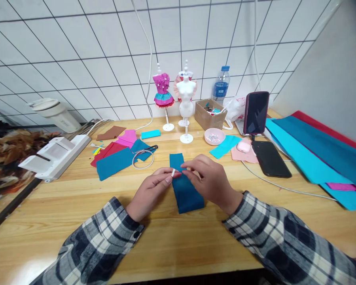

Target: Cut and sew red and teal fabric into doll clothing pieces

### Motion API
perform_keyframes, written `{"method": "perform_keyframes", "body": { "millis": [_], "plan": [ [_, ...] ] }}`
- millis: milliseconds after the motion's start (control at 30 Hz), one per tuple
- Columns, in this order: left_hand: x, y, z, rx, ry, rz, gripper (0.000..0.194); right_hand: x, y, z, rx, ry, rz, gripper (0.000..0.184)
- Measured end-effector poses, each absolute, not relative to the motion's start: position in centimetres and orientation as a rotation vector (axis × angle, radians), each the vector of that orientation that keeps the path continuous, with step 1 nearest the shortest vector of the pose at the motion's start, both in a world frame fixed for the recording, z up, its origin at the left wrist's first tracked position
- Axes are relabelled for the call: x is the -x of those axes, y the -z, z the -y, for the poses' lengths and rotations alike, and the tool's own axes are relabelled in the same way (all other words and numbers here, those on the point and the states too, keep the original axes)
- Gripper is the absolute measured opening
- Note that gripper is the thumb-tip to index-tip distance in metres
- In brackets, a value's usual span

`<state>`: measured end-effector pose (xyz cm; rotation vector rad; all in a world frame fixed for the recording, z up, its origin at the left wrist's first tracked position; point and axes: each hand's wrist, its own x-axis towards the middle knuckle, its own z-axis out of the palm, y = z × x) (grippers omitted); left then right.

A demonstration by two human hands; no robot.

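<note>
My left hand [158, 188] pinches a small white strip [173, 172] between thumb and index finger. Just to its right, my right hand [209, 180] has its thumb and index finger brought close together near the strip's side; whether anything thin sits between them is too small to make out. Under both hands a long dark teal fabric strip [187, 196] lies on the table, its far end showing beyond the fingers. A bare white mini dress form [186, 95] stands behind, and beside it another form wears a magenta and blue dress [163, 89].
Fabric scraps [114, 162], small scissors [150, 149] and a ring [142, 159] lie left. Toward the right are a pink bead bowl [214, 137], a cardboard box [209, 118], a propped phone [256, 113], a black phone [271, 159] and fabric sheets [314, 146]. A cable [290, 189] crosses there.
</note>
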<state>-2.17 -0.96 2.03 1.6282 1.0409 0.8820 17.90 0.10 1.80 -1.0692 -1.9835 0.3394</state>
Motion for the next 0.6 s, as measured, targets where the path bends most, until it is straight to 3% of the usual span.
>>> {"method": "perform_keyframes", "body": {
  "millis": [167,600],
  "plan": [
    [2.1,-1.7,1.5,-1.496,-0.951,-0.898,0.026,-17.7,-1.7,0.7,0.95,-0.033,2.243,0.024],
    [1.7,-2.4,2.0,-2.184,-0.669,-1.195,0.028,-17.3,-1.9,0.9,1.126,-0.071,2.351,0.028]
  ]
}}
